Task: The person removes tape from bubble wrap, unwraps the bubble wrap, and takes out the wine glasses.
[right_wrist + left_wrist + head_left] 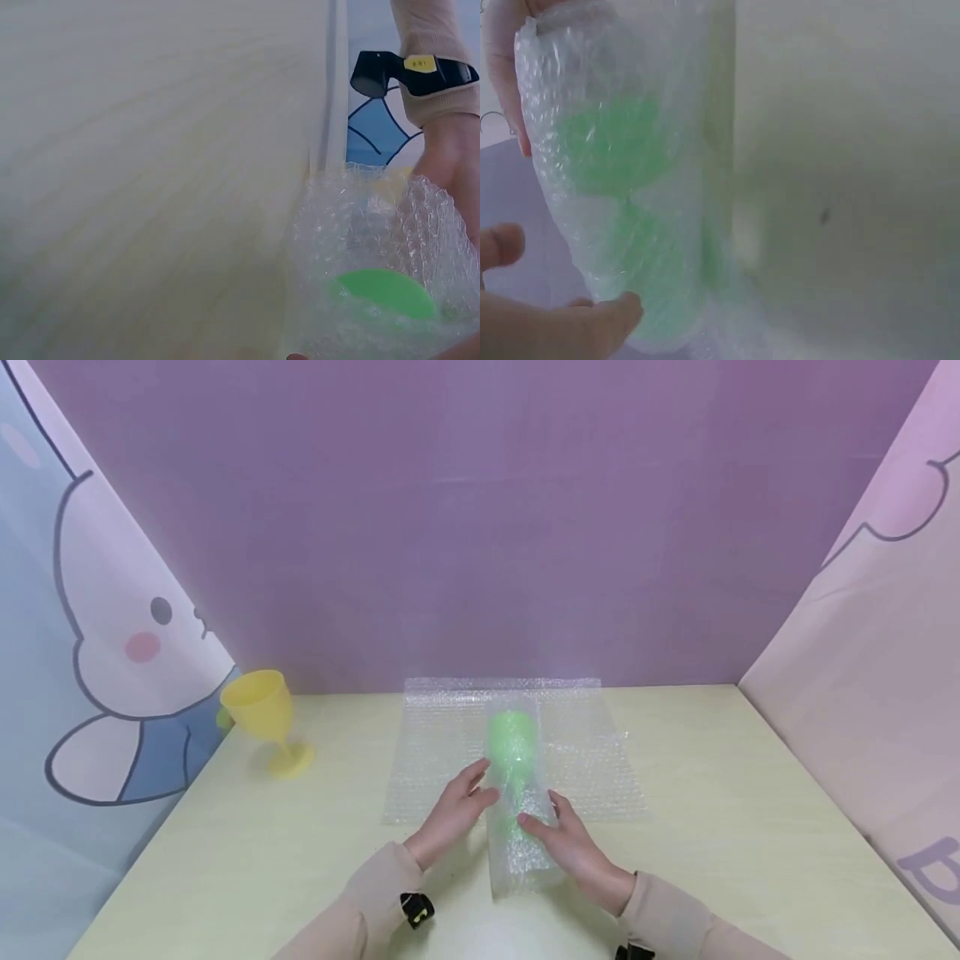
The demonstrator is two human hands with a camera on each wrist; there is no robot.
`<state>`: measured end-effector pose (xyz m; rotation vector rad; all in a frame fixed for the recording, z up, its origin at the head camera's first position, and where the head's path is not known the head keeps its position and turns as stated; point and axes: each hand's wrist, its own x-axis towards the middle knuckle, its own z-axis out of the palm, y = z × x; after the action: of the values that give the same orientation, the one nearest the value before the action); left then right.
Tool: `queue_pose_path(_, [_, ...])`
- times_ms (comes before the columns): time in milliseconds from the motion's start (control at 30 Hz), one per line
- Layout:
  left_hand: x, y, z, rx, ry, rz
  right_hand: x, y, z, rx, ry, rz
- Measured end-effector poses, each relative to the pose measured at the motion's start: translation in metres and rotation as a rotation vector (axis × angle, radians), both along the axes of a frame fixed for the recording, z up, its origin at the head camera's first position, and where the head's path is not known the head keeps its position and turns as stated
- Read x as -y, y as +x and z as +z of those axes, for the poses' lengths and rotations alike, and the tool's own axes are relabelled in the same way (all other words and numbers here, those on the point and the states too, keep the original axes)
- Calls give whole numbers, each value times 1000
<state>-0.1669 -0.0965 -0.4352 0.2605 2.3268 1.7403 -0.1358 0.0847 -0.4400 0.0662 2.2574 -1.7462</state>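
A green goblet (513, 739) lies inside a roll of clear bubble wrap (528, 856), its bowl toward the back and its foot toward me. My right hand (581, 852) grips the near end of the roll, thumb on top and fingers at the right side. On the other side, my left hand (453, 810) touches the roll near the stem, its thumb and fingers loosely extended. In the left wrist view, the goblet's green shape (615, 146) shows blurred through the plastic. The right wrist view shows the roll's open-looking end, with the green foot (386, 292) inside.
Flat bubble wrap (588, 777) spreads on the pale yellow table (735, 827) behind and beside the roll. A yellow goblet (262, 706) stands at the back left. A purple backdrop (480, 527) rises behind the table, with printed cloth on both sides.
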Motion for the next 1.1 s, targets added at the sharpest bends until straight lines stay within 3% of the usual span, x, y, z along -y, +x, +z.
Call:
queue_pose_path(233, [-10, -29, 9, -251, -268, -135, 0, -2, 0, 16, 5, -2])
queue_pose_path(400, [-10, -49, 7, -339, -391, -211, 0, -2, 0, 15, -4, -2])
queue_pose_path(533, [-10, -56, 7, -346, -441, -242, -1, -1, 0, 10, -10, 4])
queue_pose_path(800, [-9, -59, 3, -348, -498, -265, -4, -1, 1, -10, 6, 15])
queue_pose_path(1100, [-7, -60, -1, -367, -484, -267, -10, -5, 2, -60, 24, 34])
